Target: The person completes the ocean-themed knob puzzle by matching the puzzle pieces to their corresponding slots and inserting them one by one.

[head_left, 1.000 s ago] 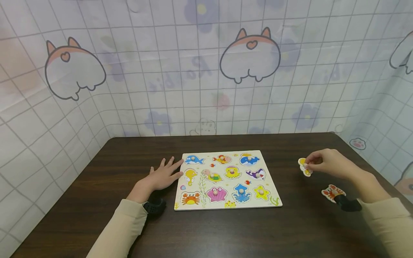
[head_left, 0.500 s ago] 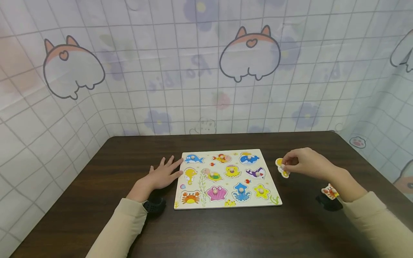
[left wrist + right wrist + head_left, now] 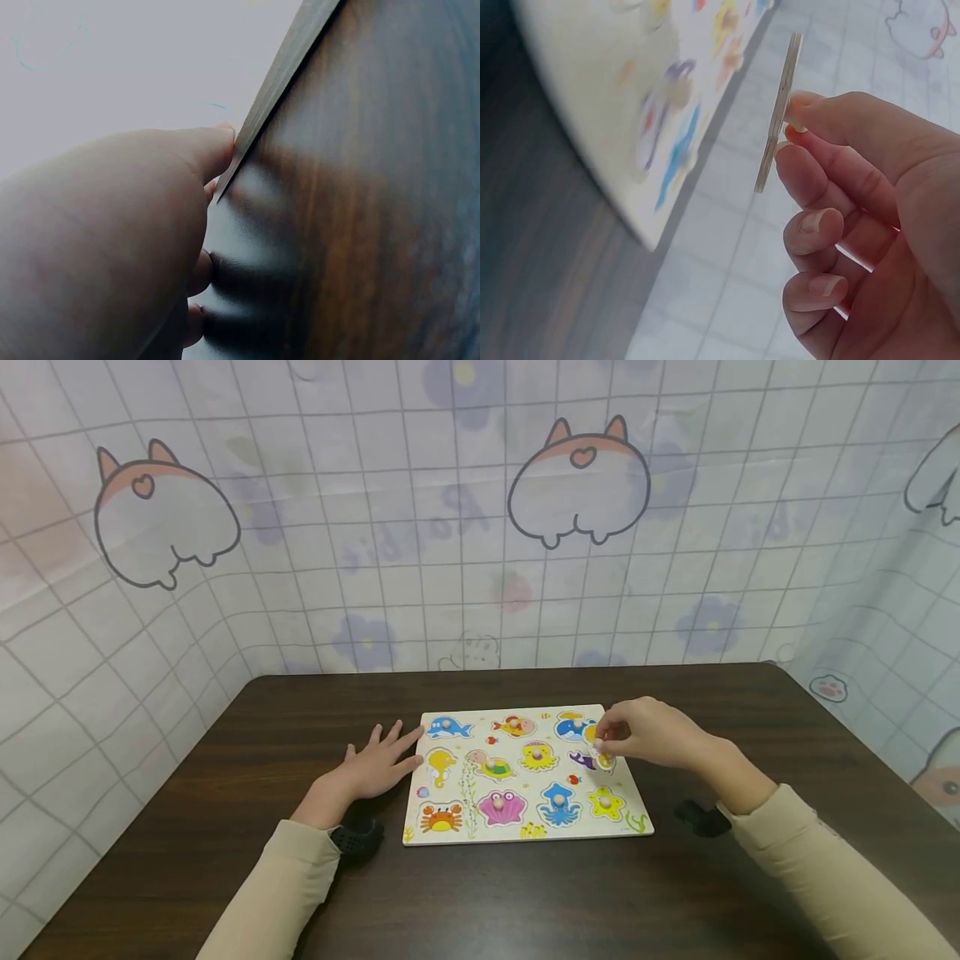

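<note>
Piece (image 3: 597, 752) over board (image 3: 525, 831).
Pinched in right hand (image 3: 641, 735); left hand (image 3: 375, 768) flat, released, touching board edge.

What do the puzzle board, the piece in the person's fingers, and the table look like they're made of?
Puzzle board: probably thin wood, pale printed face, plain light edge. Piece: seemingly the same, a flat slab with a bare pale edge, pinched by the right hand. Table: dark wood or wood-look laminate, streaky grain, slight sheen.

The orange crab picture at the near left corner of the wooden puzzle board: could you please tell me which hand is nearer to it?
Left. The left hand rests flat just left of the orange crab picture; the right hand hovers over the board's far right side.
</note>
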Motion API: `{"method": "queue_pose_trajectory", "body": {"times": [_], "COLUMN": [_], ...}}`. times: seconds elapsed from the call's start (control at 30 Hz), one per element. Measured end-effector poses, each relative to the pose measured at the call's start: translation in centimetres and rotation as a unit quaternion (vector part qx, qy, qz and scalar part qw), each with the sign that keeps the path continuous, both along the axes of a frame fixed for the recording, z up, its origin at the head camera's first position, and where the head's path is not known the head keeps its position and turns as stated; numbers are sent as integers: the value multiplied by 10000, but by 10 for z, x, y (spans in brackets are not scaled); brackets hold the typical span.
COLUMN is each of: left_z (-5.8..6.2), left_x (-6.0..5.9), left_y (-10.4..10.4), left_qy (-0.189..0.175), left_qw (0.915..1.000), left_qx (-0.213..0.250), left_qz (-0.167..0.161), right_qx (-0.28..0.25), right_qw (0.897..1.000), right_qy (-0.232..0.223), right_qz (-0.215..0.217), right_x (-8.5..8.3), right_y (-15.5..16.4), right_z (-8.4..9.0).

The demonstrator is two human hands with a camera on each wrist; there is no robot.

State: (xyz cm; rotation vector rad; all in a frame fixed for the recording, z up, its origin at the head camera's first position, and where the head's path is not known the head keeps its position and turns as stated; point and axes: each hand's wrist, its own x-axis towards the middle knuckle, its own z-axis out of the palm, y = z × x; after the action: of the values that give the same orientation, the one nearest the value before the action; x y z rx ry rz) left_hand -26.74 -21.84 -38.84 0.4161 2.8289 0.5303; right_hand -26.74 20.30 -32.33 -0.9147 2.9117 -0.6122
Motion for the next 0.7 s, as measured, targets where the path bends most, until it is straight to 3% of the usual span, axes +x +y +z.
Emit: {"method": "queue_pose_trajectory", "body": {"times": [0.7], "left_z": [1], "left_x": [0], "left_y": [1], "left_qy": [-18], "left_qw": [10000], "left_qx": [-16], "left_qz": [9], "right_qx": [123], "right_qw": [9995], "right_qy": [-91], "right_qz": [286], "right_x": [-16], "right_y": [-81], "right_z": [-3]}}
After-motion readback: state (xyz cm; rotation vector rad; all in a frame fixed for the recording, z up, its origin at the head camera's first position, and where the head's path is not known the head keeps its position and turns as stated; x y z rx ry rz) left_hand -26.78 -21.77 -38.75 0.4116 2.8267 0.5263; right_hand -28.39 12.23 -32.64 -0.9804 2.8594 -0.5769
